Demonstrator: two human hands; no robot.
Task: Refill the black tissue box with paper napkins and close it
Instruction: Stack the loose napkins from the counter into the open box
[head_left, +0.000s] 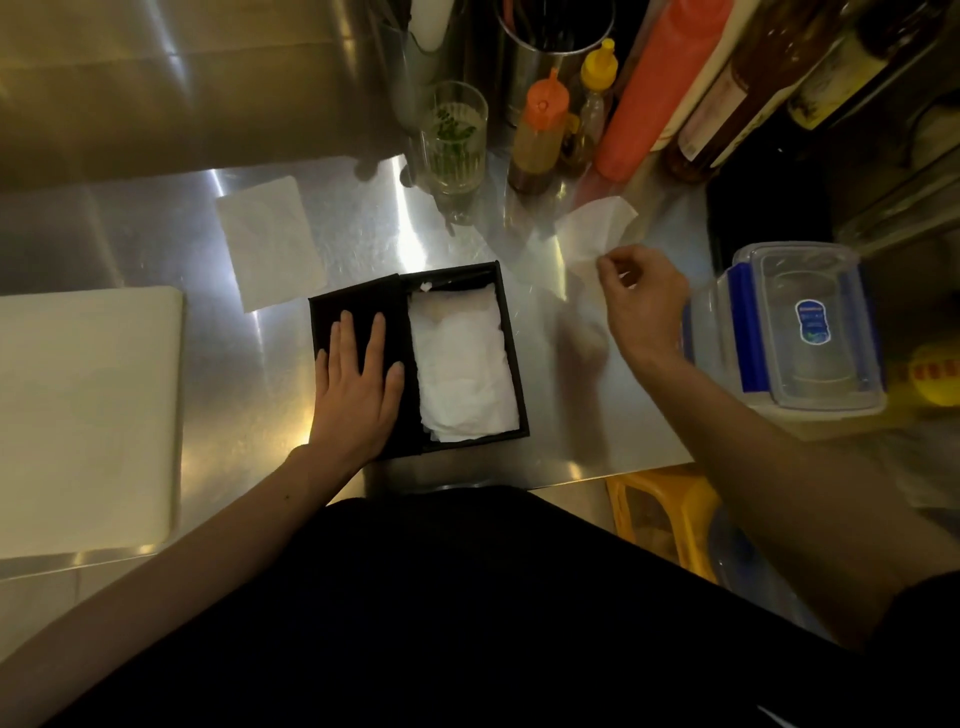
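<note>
The black tissue box (511, 338) lies open on the steel counter, its right half filled with white paper napkins (462, 369). Its black lid (358, 306) is folded out flat to the left. My left hand (358, 384) rests flat on that lid, fingers spread. My right hand (641, 304) hovers to the right of the box, fingers pinched on a single loose white napkin (597, 223) that hangs above the counter. Another flat stack of napkins (270, 241) lies on the counter behind and left of the box.
A white cutting board (85, 415) sits at the left. A glass with herbs (454, 135), sauce bottles (540, 130) and tall bottles (654, 88) crowd the back. A clear plastic container with blue clips (800, 332) stands at right. A yellow stool (665, 514) is below the counter edge.
</note>
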